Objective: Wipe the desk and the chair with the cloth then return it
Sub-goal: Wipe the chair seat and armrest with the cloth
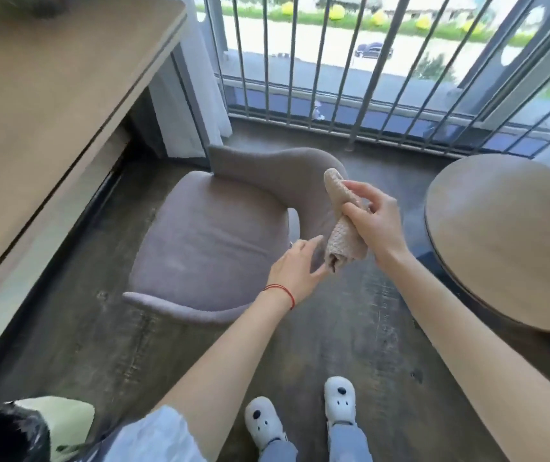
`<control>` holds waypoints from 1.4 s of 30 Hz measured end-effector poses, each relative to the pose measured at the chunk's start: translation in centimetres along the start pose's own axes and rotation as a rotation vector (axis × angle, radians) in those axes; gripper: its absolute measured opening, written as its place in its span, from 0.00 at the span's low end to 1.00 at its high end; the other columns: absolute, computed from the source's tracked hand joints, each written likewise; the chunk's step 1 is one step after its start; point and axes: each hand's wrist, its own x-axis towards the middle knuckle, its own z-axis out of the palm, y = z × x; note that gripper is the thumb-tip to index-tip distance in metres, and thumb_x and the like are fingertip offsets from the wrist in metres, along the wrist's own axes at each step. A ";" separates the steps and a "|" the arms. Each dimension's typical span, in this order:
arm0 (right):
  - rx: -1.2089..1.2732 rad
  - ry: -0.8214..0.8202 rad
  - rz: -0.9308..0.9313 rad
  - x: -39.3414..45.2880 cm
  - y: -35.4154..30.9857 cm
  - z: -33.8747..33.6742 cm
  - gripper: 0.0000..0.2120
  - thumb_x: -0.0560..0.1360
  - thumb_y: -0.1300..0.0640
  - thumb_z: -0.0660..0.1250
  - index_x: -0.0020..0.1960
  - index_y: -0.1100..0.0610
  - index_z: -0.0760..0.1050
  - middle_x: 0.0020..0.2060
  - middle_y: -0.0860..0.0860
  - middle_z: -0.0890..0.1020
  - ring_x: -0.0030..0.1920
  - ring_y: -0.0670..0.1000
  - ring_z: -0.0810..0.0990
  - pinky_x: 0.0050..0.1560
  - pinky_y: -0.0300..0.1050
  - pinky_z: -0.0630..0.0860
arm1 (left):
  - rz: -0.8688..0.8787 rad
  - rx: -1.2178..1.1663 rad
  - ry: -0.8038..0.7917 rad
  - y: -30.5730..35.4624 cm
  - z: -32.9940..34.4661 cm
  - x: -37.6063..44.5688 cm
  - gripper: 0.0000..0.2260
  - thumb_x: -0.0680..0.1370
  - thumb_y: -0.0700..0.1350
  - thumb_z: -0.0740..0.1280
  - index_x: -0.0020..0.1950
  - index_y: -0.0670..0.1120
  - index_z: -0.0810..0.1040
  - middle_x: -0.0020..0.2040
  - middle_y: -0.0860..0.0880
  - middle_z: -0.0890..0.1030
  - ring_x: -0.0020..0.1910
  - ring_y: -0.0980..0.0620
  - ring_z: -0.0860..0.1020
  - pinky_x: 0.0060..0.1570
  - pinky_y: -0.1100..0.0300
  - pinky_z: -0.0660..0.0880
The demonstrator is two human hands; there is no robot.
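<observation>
My right hand (375,221) grips a beige textured cloth (341,228), bunched into a roll, just above the curved backrest of the grey upholstered chair (213,241). The cloth's lower end hangs free beside the backrest. Next to that hanging end is my left hand (295,271), a red string on its wrist, fingers apart and holding nothing. The chair stands on the dark floor, its seat facing the wooden desk (43,105) at the left.
A round wooden side table (506,235) stands at the right. A barred window (366,78) with a white curtain (197,95) lies ahead. A lined bin (17,431) sits at the bottom left. My white slippers (300,415) rest on the floor.
</observation>
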 end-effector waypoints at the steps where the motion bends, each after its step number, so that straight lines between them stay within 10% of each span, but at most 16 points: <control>1: 0.029 0.031 0.007 0.0 1.3 -0.5 0.17 0.71 0.65 0.66 0.57 0.51 0.80 0.54 0.51 0.83 0.54 0.52 0.81 0.60 0.57 0.77 | 0.008 0.023 0.016 0.2 0.4 0.3 0.23 0.77 0.51 0.62 0.71 0.52 0.64 0.64 0.47 0.75 0.61 0.45 0.74 0.56 0.51 0.72; 10: 0.514 0.312 0.237 -0.7 13.4 -0.7 0.17 0.74 0.67 0.63 0.59 0.50 0.75 0.59 0.53 0.80 0.58 0.53 0.79 0.64 0.58 0.74 | 0.020 0.155 0.216 0.5 2.0 1.6 0.22 0.73 0.47 0.68 0.67 0.51 0.72 0.56 0.47 0.81 0.53 0.47 0.80 0.55 0.48 0.77; 22: 0.769 0.285 0.311 -1.2 17.2 3.8 0.16 0.76 0.59 0.64 0.59 0.41 0.74 0.63 0.54 0.76 0.63 0.56 0.76 0.66 0.62 0.71 | 0.003 0.295 0.119 0.8 1.8 3.2 0.31 0.70 0.50 0.69 0.71 0.63 0.63 0.48 0.53 0.78 0.43 0.56 0.79 0.47 0.60 0.71; 29: 0.544 0.288 0.050 -1.9 15.4 5.6 0.13 0.73 0.64 0.66 0.55 0.53 0.76 0.53 0.47 0.76 0.57 0.43 0.74 0.62 0.32 0.68 | -0.014 0.288 0.081 0.7 1.6 3.5 0.31 0.69 0.49 0.70 0.70 0.64 0.64 0.47 0.55 0.76 0.39 0.59 0.77 0.47 0.62 0.69; 36: 0.569 0.324 0.193 -1.1 17.7 3.6 0.14 0.73 0.68 0.64 0.55 0.53 0.76 0.55 0.53 0.80 0.58 0.53 0.78 0.63 0.57 0.74 | 0.011 0.295 0.087 0.9 1.6 3.4 0.31 0.70 0.50 0.70 0.71 0.62 0.64 0.48 0.53 0.77 0.43 0.55 0.80 0.51 0.56 0.73; 42: 0.554 0.255 0.032 -1.2 15.2 5.4 0.17 0.72 0.65 0.64 0.59 0.54 0.75 0.56 0.49 0.76 0.59 0.39 0.73 0.64 0.31 0.67 | 0.050 0.350 0.089 0.8 1.7 3.5 0.32 0.71 0.51 0.69 0.72 0.60 0.62 0.47 0.53 0.75 0.43 0.55 0.80 0.51 0.56 0.71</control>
